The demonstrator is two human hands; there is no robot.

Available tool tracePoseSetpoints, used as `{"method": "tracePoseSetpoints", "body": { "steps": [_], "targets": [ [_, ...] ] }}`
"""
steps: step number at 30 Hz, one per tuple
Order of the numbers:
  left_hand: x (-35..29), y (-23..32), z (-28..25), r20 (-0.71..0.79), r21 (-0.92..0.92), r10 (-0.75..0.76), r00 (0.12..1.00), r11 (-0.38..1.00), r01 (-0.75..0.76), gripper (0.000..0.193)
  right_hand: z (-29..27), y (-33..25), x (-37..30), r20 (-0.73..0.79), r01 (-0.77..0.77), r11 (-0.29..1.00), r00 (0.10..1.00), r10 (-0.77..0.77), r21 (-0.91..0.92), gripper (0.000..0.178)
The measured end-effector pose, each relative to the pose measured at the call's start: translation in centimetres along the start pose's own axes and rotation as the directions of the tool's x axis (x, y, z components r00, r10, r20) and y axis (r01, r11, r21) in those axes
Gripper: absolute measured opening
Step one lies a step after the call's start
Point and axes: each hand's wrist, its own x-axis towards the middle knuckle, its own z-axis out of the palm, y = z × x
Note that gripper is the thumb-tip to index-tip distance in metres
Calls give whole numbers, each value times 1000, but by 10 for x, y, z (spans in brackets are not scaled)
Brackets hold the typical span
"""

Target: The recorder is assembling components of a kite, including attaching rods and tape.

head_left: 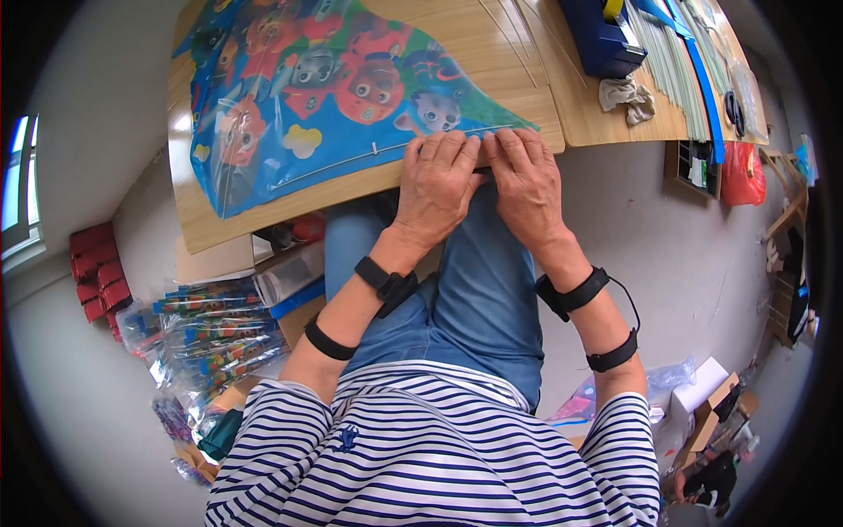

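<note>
Through my remote feed I see a blue sheet (327, 110) patterned with red and grey cartoon characters and pale-yellow clouds, green along its right edge. I make out a light-brown, wood-grained bench (500, 61), a navy-and-white striped shirt (430, 448), blue jeans (487, 290) and a red bag (743, 176).

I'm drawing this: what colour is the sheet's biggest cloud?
The cloud is pale yellow: head view.

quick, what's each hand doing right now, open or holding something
Left hand: fingers bent at the printed sheet's near edge, by the thin rod; grip cannot be told.
Right hand: fingers bent at the sheet's right corner; grip cannot be told.
</note>
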Motion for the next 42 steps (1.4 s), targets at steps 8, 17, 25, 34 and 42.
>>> {"method": "tracePoseSetpoints", "body": {
  "steps": [8,17,25,34,42],
  "targets": [
    [14,2,-6,-56,-62,-40,998,997,36,29,-13,34,6,-94,-355,913,921,379,203,20],
    [40,-4,12,18,-138,-103,995,985,105,13,0,53,20,58,-410,885,911,408,221,10],
    [37,-1,-3,29,-171,-184,982,968,187,8,0,44,11,18,-467,827,873,487,313,9],
    [64,17,30,178,-301,-477,861,806,509,14,9,49,14,-20,-386,852,908,419,354,5],
    [67,13,38,142,-202,-476,868,844,496,11,11,51,14,-8,-407,832,897,442,376,5]
  ]
}}
